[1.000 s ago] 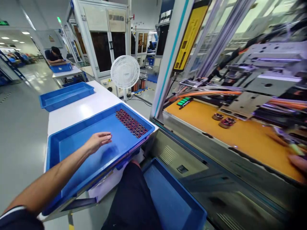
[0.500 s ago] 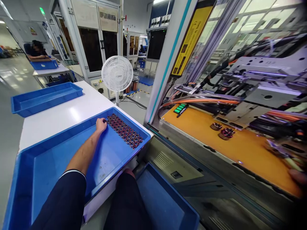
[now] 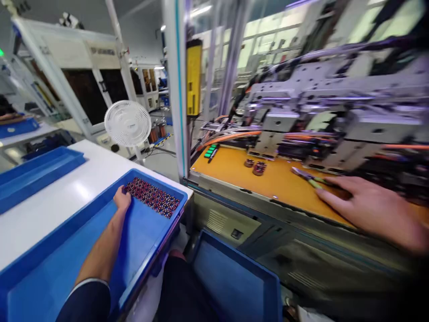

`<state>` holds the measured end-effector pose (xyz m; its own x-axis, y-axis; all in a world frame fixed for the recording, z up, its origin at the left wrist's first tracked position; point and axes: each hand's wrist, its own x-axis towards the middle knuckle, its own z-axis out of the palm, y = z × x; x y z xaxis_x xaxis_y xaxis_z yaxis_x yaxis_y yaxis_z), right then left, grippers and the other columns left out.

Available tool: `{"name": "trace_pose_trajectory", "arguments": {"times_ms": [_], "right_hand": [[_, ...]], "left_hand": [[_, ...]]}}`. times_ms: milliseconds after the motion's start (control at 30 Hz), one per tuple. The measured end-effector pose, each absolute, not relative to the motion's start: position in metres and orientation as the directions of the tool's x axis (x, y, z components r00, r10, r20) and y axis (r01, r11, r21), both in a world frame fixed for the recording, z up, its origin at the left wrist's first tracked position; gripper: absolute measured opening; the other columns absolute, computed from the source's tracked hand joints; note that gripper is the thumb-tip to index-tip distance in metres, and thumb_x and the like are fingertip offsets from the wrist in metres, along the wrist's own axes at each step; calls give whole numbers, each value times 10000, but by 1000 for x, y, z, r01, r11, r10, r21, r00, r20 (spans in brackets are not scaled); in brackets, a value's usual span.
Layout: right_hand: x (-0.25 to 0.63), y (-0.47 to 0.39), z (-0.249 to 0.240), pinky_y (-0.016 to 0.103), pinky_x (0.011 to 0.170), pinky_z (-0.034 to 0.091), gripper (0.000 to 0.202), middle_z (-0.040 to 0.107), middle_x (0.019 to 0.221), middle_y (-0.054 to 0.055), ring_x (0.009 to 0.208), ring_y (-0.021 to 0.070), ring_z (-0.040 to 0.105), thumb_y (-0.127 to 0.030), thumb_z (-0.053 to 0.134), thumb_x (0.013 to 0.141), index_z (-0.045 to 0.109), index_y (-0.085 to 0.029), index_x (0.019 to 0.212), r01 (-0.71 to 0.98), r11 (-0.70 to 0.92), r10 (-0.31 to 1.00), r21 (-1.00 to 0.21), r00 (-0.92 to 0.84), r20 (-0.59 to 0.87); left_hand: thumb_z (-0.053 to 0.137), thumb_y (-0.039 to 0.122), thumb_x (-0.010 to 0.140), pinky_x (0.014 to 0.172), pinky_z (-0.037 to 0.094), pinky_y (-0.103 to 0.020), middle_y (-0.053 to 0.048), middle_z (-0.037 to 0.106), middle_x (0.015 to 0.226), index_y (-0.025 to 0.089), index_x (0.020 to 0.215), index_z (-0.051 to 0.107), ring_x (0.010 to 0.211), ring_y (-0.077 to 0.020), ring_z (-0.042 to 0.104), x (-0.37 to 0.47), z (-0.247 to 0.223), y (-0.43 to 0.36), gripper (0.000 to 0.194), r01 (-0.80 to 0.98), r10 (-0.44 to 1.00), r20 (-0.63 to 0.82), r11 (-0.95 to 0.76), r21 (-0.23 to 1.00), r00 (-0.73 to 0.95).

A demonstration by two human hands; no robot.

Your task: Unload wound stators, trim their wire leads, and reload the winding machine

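My left hand (image 3: 122, 198) is closed at the far left corner of a block of small dark, red-dotted parts (image 3: 152, 197) in the blue tray (image 3: 140, 232); what its fingers hold is hidden. At the right, my right hand (image 3: 362, 201) has its thumb and forefinger around the green handles of a pair of pliers (image 3: 310, 177), just over the orange work surface (image 3: 228, 167). Two round copper-coloured parts, one of them a wound part (image 3: 259, 168), stand on that surface left of the pliers.
A white fan (image 3: 128, 123) stands behind the white table (image 3: 100, 156). Another blue tray (image 3: 40, 167) lies at the left, and a blue bin (image 3: 234, 277) is below. Machine blocks (image 3: 278, 123) and cables hang over the orange surface, with a green item beside a black pen.
The view has swung to the right. My right hand has come fully into view with the pliers. My left hand stays at the corner of the parts.
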<state>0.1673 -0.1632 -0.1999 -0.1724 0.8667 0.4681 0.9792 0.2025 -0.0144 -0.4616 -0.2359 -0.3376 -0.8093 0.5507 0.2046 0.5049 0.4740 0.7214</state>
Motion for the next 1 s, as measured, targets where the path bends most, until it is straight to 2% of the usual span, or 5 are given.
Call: {"name": "trace_pose_trajectory", "arguments": {"times_ms": [300,433,533,700,1000], "right_hand": [[154,-182,-181,372,964,467,307,672,1146,125,1075,232,611,-303,649,884,680,-105,1116,983,122,916,-140,-57,397],[152,-190,-184,427,959,499,265,631,1180,89,1082,208,605,-348,596,951,633,-144,1115,990,119,928,-73,-84,363],[151,-194,-184,424,941,517,274,623,1182,88,1065,205,610,-360,581,963,622,-149,1133,989,140,930,-48,-114,349],[154,-194,-184,433,947,515,278,621,1179,88,1074,209,607,-362,577,966,619,-150,1140,985,161,928,-61,-130,350],[158,-192,-184,421,925,526,267,632,1148,80,1036,198,619,-364,589,958,627,-148,1110,953,244,898,-183,-150,413]], "left_hand": [[591,291,887,1098,408,-455,-135,559,1321,153,1329,491,1260,-318,518,-316,-230,-215,473,765,769,500,-22,644,-399],[728,262,788,1097,418,-373,-72,680,1153,209,1139,656,1148,-253,606,-204,-201,-170,362,662,911,406,-263,701,-68],[685,274,849,985,503,-437,-87,671,1133,176,1235,591,1046,-228,642,-138,-188,-134,409,566,947,320,-273,778,17],[589,345,926,863,564,-424,-98,618,1208,155,1232,567,1023,-212,640,-94,-179,-109,361,441,976,215,-212,872,44],[658,242,862,900,548,-431,-129,640,1186,129,1304,495,1018,-220,657,-146,-167,-183,485,276,934,252,-180,944,-254]]}}
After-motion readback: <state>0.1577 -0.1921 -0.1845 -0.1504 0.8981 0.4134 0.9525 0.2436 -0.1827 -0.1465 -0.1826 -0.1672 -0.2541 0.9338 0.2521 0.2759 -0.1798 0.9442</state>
